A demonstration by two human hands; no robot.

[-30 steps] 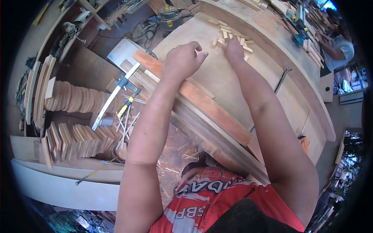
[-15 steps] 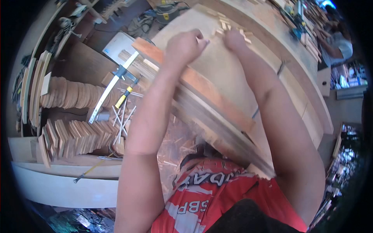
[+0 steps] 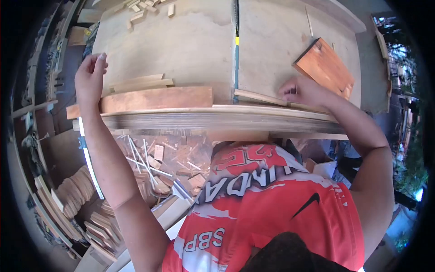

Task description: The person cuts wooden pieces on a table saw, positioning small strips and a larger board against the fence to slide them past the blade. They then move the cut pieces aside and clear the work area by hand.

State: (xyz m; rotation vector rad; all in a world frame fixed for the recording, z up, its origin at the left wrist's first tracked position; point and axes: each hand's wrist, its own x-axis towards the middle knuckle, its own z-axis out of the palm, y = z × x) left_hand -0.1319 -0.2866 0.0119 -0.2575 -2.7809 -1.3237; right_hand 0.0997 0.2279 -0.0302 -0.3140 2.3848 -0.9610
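Observation:
My right hand (image 3: pixel 301 90) is closed at the end of a thin wooden strip (image 3: pixel 260 97), which lies near the front edge of the workbench (image 3: pixel 181 50). My left hand (image 3: pixel 89 79) hovers above the bench's left side with fingers curled; whatever is inside them, if anything, is hidden. Below that wrist, a long reddish-brown board (image 3: pixel 156 99) runs along the front edge. Just behind this board rest several pale wood strips (image 3: pixel 141 83). A wide orange-brown board (image 3: pixel 325 68) lies beyond my right hand.
Small wood blocks (image 3: pixel 137 17) are scattered at the bench's far left. A dark blue-green bar (image 3: pixel 236 63) crosses the bench top from front to back. Stacked cut wood pieces (image 3: pixel 102 226) stand low at left, beside offcuts and white sticks (image 3: pixel 144 158) on the floor.
My view has swung right and down toward the bench front. My right hand has left the small blocks and is now at the thin strip. My left hand stays curled, now at the bench's left side.

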